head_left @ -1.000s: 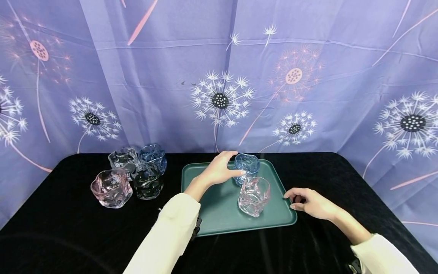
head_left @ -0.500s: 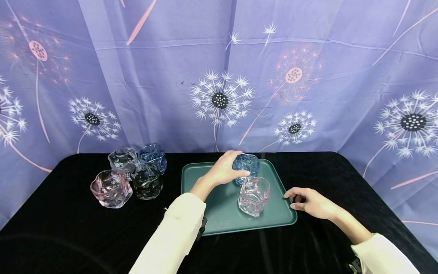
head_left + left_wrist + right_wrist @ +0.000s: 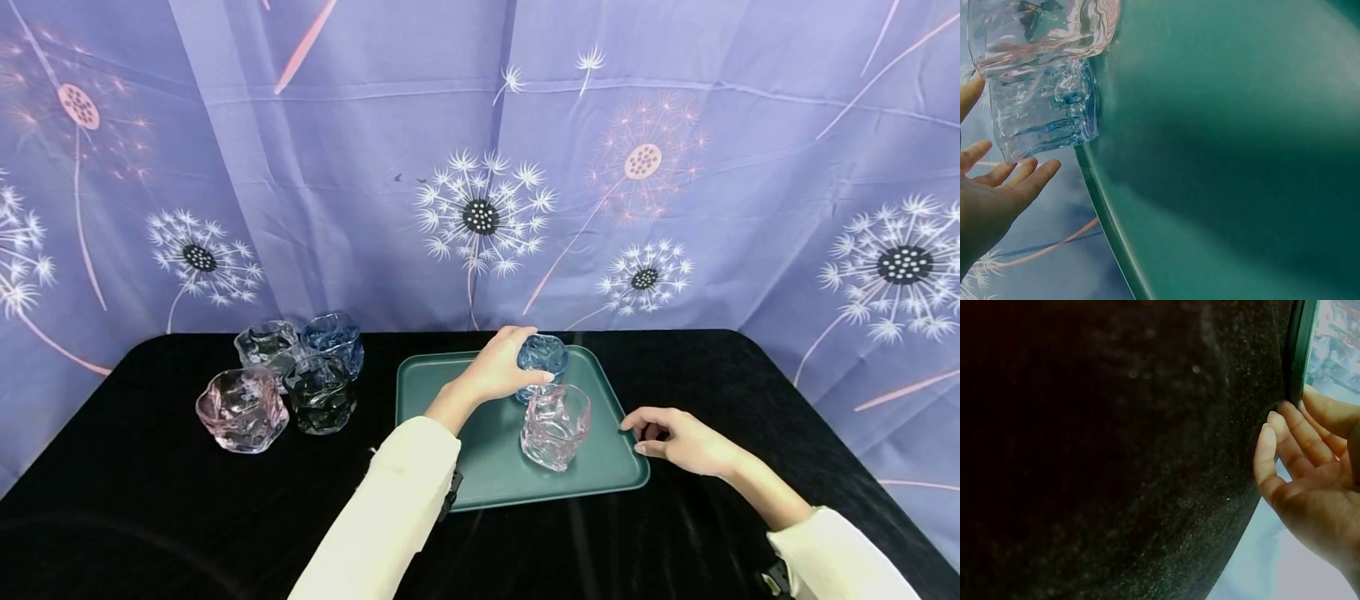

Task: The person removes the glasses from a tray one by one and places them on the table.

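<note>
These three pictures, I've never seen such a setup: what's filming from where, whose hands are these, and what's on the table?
No machine here: a person works with bare hands, wearing three cameras. The wide picture comes from the head and looks down at a black table. The other two come from the wrists, very close up.

On the table lies a green tray with a blue glass and a pink glass on it. Left of the tray stand four more glasses.

The left hand is at the blue glass, fingers curved around its side; the left wrist view shows the fingers close beside the glass, and I cannot tell if they grip it. The right hand rests on the table, fingertips touching the tray's right edge.
</note>
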### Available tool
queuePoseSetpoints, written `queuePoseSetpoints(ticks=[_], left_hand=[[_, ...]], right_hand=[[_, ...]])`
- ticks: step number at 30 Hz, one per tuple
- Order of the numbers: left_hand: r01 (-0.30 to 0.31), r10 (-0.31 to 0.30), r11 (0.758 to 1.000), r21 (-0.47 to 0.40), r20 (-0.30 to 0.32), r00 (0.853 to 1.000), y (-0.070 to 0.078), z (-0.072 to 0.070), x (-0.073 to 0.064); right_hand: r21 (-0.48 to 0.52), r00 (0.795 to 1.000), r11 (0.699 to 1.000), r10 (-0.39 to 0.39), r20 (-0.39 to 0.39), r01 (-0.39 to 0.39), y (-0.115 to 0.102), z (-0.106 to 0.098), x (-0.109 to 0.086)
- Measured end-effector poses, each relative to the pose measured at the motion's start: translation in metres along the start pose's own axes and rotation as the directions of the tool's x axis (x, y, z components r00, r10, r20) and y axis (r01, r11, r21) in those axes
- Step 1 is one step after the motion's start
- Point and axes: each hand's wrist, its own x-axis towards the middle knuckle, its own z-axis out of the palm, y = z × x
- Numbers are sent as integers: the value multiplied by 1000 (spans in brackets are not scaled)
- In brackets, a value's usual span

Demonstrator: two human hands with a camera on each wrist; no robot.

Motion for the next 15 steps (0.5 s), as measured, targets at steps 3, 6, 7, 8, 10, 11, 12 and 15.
queuePoseSetpoints(ticks=[3,6,7,8,10,11,12,15], left_hand=[[20,-20,1000,6,7,1000,2,2,2],[30,-30,1000,4,9,1000,3,4,4],[30,-31,1000,3,7,1000,4,5,4],[32,-32,999,0,4,999,3,5,5],[36,-36,999,-9,-6,999,3,7,6],[39,-39,999,-14,-12,999,2,7,6],[44,-44,999,-21,-16,999,1,8,7],[52,-53,998,-41,-29,998,-1,9,8]], right_hand=[[-2,1000,1000,3,-1,-3,0,0,0],[-1,1000,1000,11,3,-11,1,-1,0],[0,1000,1000,13,4,-13,1,-1,0],[1,1000,1000,14,4,-14,1,-1,0],[3,1000,1000,12,3,-12,2,0,0],[2,1000,1000,11,2,-11,2,0,0],[3,1000,1000,9,2,-9,2,0,0],[1,1000,1000,-4,-1,4,3,0,0]])
